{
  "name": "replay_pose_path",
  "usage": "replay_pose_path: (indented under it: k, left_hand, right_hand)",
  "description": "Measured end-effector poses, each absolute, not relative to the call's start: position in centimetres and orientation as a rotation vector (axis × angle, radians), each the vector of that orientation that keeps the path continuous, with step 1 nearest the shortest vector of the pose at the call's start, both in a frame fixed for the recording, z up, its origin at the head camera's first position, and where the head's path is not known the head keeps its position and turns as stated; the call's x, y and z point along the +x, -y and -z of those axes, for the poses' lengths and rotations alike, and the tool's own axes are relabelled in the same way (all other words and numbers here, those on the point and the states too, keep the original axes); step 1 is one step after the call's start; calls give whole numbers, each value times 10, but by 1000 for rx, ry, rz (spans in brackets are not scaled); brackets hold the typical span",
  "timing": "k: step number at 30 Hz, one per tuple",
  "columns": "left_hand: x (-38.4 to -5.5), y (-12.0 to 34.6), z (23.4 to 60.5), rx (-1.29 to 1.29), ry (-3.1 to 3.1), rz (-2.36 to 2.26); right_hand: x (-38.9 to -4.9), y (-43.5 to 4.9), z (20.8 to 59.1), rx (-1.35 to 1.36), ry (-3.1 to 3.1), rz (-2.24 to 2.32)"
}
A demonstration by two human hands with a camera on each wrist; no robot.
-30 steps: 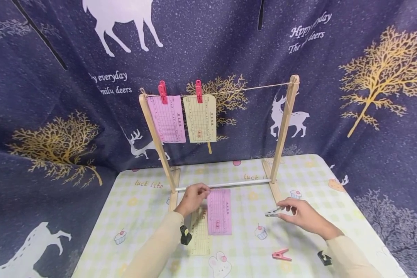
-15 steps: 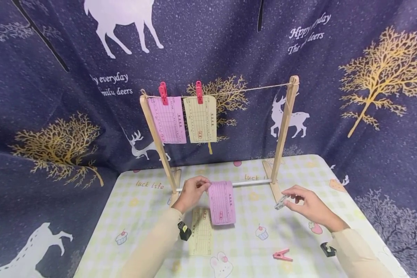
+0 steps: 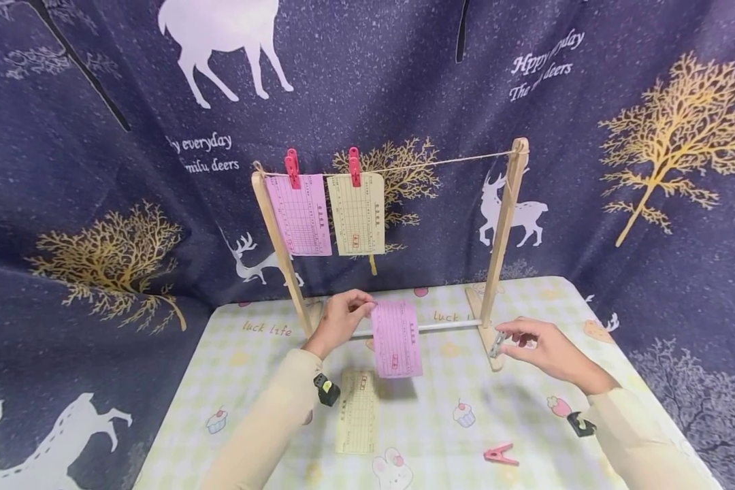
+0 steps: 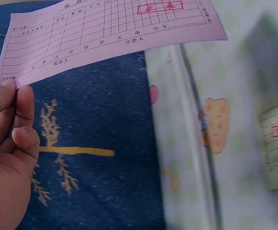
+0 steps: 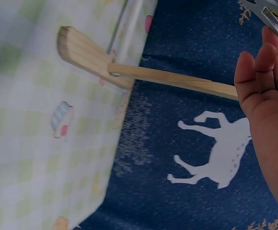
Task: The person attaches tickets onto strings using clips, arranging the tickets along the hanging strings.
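My left hand (image 3: 341, 320) pinches the top left corner of a pink receipt slip (image 3: 397, 340), which hangs above the table with its lower end bowed. In the left wrist view the thumb and fingertips meet on the corner of this printed slip (image 4: 115, 36). My right hand (image 3: 542, 347), near the rack's right foot, pinches a silver metal clip (image 3: 498, 344); the clip (image 5: 273, 21) is partly cut off in the right wrist view. A yellow receipt slip (image 3: 358, 412) lies on the table below the left hand. Right of it lies a pink clothespin (image 3: 501, 454).
A wooden rack with a right post (image 3: 503, 231) and left post (image 3: 280, 252) carries a string (image 3: 447, 162). Red clothespins hold a pink slip (image 3: 300, 218) and a yellow slip (image 3: 358, 214) on its left half. A white rod (image 3: 447, 327) joins the posts low down.
My left hand has lifted the pink slip off the table, upward and slightly right. My right hand has risen a little, and the metal clip in it has turned more upright.
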State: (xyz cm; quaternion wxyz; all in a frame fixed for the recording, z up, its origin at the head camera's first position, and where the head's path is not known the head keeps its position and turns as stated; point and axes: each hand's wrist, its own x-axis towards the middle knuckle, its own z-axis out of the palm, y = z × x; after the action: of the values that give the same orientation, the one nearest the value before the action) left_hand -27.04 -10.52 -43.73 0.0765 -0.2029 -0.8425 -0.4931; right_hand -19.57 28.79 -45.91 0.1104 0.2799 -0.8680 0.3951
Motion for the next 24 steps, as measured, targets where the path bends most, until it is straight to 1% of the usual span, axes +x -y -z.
replay_pose_path:
  k: [10,18,24]
  left_hand:
    - [-274,105,405,-635,2517,1381]
    - [-277,101,384,-677,2520,1364]
    - [-279,101,372,-669,2534,1339]
  right_hand:
    - [-211,-287,428,767,2616,-1096]
    - [-217,-284,408,829,2571,-1017]
    - [-228,-281,392,855,2601,-957]
